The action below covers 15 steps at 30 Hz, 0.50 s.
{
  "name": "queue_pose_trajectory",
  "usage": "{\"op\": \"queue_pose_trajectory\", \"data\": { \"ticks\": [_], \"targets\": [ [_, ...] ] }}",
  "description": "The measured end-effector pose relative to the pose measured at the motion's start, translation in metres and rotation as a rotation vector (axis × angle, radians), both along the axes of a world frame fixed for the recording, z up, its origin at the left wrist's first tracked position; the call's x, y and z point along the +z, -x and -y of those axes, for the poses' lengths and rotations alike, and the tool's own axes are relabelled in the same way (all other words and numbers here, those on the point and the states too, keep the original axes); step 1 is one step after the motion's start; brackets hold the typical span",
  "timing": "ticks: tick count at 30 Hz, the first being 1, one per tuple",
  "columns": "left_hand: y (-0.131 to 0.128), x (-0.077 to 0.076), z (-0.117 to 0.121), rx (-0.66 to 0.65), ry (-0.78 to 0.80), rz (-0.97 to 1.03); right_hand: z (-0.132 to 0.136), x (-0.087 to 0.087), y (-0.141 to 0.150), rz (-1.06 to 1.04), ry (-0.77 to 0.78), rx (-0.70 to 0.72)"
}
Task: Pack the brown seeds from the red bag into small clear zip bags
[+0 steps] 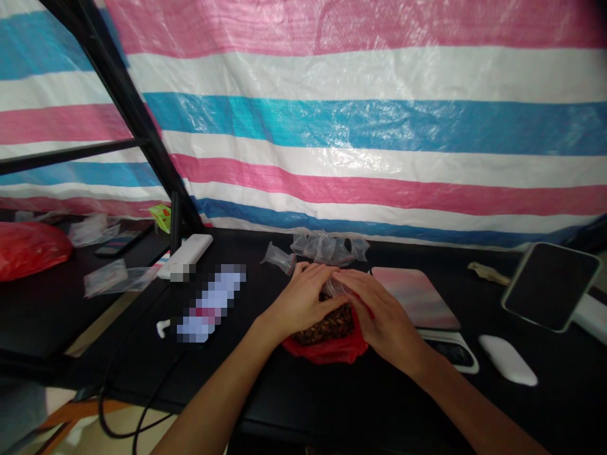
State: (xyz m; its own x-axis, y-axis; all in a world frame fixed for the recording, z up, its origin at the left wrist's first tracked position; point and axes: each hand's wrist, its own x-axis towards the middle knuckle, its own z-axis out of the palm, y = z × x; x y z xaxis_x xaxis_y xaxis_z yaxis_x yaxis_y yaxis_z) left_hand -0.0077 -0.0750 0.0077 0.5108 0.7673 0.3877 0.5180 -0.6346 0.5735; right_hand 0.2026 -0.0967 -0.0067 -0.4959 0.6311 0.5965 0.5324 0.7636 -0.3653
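While left hand (301, 303) and right hand (382, 319) meet over red plastic bag (327, 351) of dark brown pieces (327, 327), fingers (313, 273) close on small clear bag (335, 288); more clear bags (322, 248) just beyond on table (265, 392).

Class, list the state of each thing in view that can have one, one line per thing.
Left hand: cupped, fingers against the right hand
Right hand: cupped, meeting the left hand
Small clear plastic bag: gathered between the hands
Red plastic bag: open, holding dark pieces
Clear plastic bags: puffed, lying in a row
Tablet: propped up, screen dark
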Motion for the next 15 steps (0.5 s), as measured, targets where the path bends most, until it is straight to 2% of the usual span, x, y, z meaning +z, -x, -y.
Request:
{"op": "queue_pose_trajectory", "data": {
  "ticks": [4,6,11,15],
  "targets": [
    [-0.001,0.001,0.002,-0.05,0.007,-0.017,0.003,0.004,0.002,-0.055,0.135,-0.114],
    [-0.001,0.002,0.003,-0.04,0.002,-0.022,0.004,0.005,0.003,-0.087,0.152,-0.135],
    [0.002,0.005,0.0,0.106,0.027,0.012,0.005,0.01,0.004,-0.228,0.046,-0.223],
    [0.01,0.006,-0.005,0.221,0.119,0.089,0.004,0.011,0.0,-0.143,0.109,-0.198]
  ]
}}
